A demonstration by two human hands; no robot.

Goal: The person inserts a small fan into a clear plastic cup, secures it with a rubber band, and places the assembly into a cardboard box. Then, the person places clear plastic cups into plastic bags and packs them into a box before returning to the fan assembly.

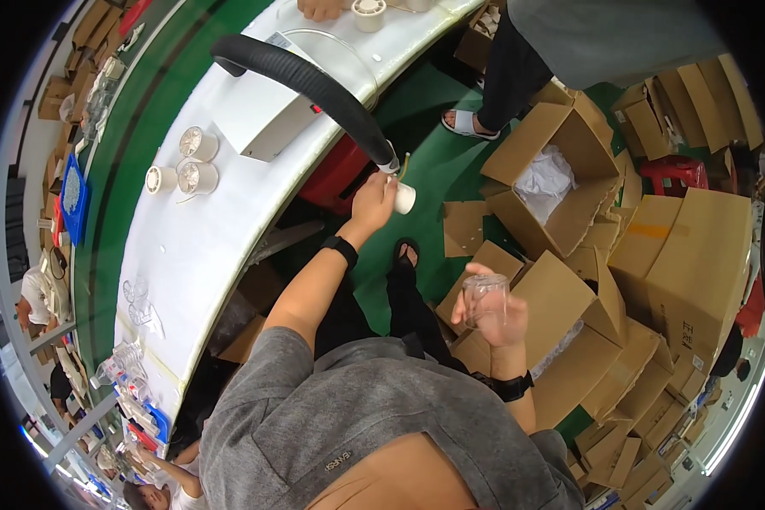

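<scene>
My left hand (372,206) is closed around a small white cylindrical part (405,200), out past the table's edge. Just above those fingers ends a thick black corrugated hose (314,81) with a metal tip; whether the tip touches the part I cannot tell. A thin yellowish strip (406,161) sticks up beside it. On the right, my right hand (503,321) grips a clear plastic cup (486,296) in front of the cardboard boxes. Three white cylindrical parts (197,178) stand together on the white table (178,255), left of a white machine box (259,110) with a red switch.
Clear plastic pieces (140,304) lie on the near part of the table. Open cardboard boxes (561,170) crowd the right, one with white crumpled wrapping (546,180). A person in dark trousers (514,72) stands ahead; another person's hand (321,8) is at the far table end.
</scene>
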